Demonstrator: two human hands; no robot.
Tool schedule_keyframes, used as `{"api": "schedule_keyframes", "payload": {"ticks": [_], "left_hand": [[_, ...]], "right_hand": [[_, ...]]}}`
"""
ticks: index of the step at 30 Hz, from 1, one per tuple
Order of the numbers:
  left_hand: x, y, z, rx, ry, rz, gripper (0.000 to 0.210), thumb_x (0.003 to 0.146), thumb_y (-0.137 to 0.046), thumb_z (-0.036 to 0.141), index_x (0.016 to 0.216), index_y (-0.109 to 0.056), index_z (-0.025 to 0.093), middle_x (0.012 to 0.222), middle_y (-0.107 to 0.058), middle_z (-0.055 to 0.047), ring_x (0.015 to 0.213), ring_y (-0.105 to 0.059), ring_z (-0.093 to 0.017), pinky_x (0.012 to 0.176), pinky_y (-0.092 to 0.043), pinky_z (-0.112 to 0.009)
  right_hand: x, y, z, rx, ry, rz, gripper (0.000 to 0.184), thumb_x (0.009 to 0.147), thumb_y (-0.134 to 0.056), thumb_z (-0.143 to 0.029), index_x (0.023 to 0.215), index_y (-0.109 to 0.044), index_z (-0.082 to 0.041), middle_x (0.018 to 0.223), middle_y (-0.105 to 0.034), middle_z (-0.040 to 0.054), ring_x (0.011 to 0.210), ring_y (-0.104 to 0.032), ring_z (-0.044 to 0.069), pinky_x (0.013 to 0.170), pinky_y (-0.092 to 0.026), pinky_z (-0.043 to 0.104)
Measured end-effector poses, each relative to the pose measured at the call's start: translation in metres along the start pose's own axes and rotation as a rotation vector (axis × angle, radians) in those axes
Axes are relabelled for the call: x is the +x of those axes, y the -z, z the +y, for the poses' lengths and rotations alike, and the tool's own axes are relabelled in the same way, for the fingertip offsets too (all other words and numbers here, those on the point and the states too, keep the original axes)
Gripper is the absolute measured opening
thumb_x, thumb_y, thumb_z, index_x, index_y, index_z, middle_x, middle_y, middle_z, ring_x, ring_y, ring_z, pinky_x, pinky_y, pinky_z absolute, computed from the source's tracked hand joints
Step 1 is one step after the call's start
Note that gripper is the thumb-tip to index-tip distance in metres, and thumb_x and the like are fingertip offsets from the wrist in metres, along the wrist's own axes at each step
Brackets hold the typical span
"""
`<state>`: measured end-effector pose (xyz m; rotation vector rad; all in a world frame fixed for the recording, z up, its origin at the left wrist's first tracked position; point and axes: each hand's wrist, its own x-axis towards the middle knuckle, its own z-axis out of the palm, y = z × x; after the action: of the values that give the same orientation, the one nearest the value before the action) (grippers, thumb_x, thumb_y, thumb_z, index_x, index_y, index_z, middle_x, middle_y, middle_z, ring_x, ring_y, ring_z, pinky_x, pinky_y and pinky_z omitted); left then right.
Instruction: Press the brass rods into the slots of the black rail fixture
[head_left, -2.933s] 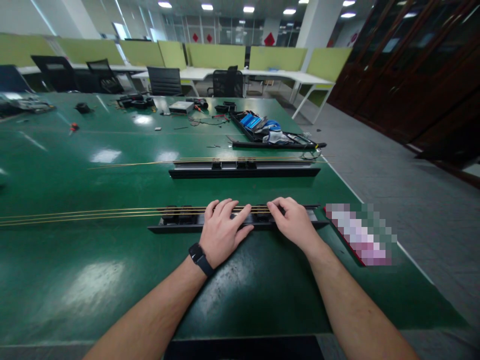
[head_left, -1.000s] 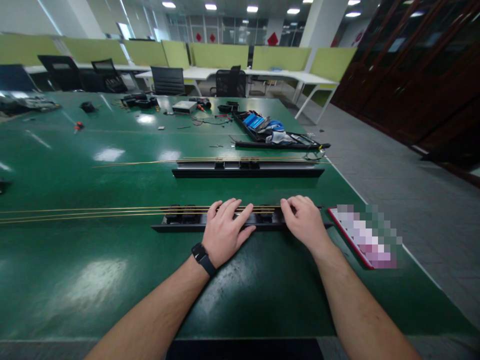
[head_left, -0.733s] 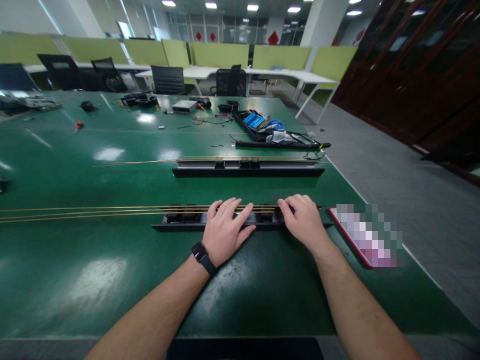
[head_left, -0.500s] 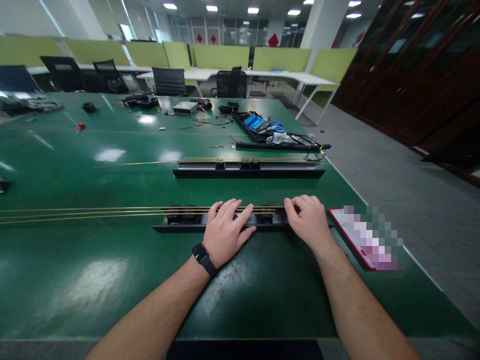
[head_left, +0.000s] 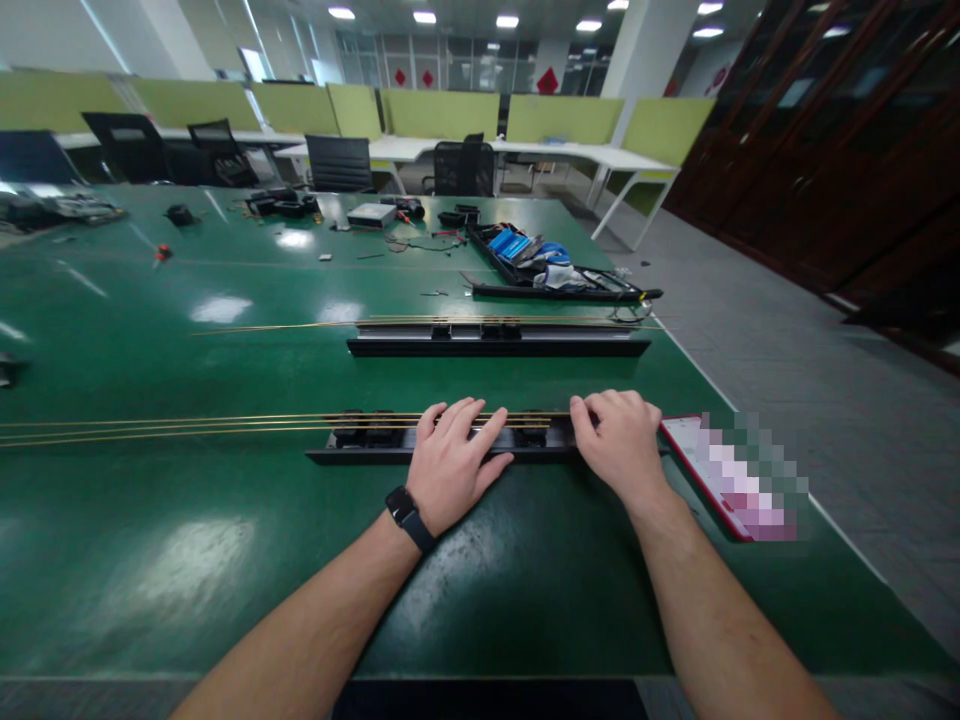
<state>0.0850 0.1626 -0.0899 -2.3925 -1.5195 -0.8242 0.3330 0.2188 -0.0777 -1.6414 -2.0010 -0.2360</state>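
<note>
Near black channel (head_left: 360, 457) lies on green table (head_left: 225, 560). Gold rods (head_left: 187, 421) run along over it, sticking out well past its left end. Left hand (head_left: 454, 455) spread over the channel's middle, fingers across the rods, not clenched. Right hand (head_left: 619, 440) curled over the channel's right end; can't tell if it's gripping. Red-edged board (head_left: 694, 450), partly pixelated, just beyond that end. Second channel (head_left: 499, 348) behind the near one, apart.

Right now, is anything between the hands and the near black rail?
Yes: thin golden rods run beneath the left hand, over the near black rail. Under the right hand, contact is hidden.
</note>
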Motion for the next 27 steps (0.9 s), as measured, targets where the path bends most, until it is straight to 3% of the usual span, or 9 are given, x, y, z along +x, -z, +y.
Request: {"api": "schedule_keyframes", "payload": {"ticks": [4,12,18,27], "left_hand": [[0.0,0.0,0.0,0.004,0.0,-0.007,0.049,0.099,-0.06,0.048,0.143,-0.059,0.027,0.142,-0.064,-0.013,0.135,-0.056,-0.03,0.115,-0.034,-0.052],[0.0,-0.001,0.0,0.007,0.001,-0.001,0.049,0.1,-0.059,0.048,0.143,-0.058,0.026,0.142,-0.064,-0.013,0.135,-0.056,-0.03,0.115,-0.034,-0.052],[0.0,-0.001,0.0,0.006,-0.001,-0.01,0.05,0.099,-0.059,0.048,0.144,-0.058,0.025,0.143,-0.063,-0.013,0.135,-0.056,-0.03,0.115,-0.034,-0.053],[-0.001,-0.001,-0.001,0.001,0.01,-0.006,0.05,0.099,-0.059,0.048,0.144,-0.058,0.025,0.141,-0.064,-0.013,0.135,-0.056,-0.03,0.115,-0.035,-0.052]], "right_hand": [[-0.001,-0.002,-0.006,0.032,0.065,-0.017,0.037,0.103,-0.047,-0.045,0.08,-0.065,-0.022,0.087,-0.071,0.006,0.094,-0.053,0.024,0.087,-0.026,0.042],[0.0,0.0,0.003,-0.053,0.006,0.018,0.041,0.101,-0.046,-0.039,0.066,-0.058,-0.021,0.084,-0.07,0.0081,0.09,-0.05,0.024,0.085,-0.025,0.043],[-0.001,-0.001,-0.004,0.037,0.047,-0.007,0.039,0.103,-0.046,-0.047,0.078,-0.063,-0.022,0.087,-0.071,0.0062,0.094,-0.053,0.025,0.088,-0.026,0.044],[0.002,-0.001,0.008,-0.057,-0.016,0.038,0.042,0.101,-0.046,-0.039,0.064,-0.054,-0.021,0.08,-0.068,0.0073,0.087,-0.049,0.024,0.083,-0.025,0.042]]}}
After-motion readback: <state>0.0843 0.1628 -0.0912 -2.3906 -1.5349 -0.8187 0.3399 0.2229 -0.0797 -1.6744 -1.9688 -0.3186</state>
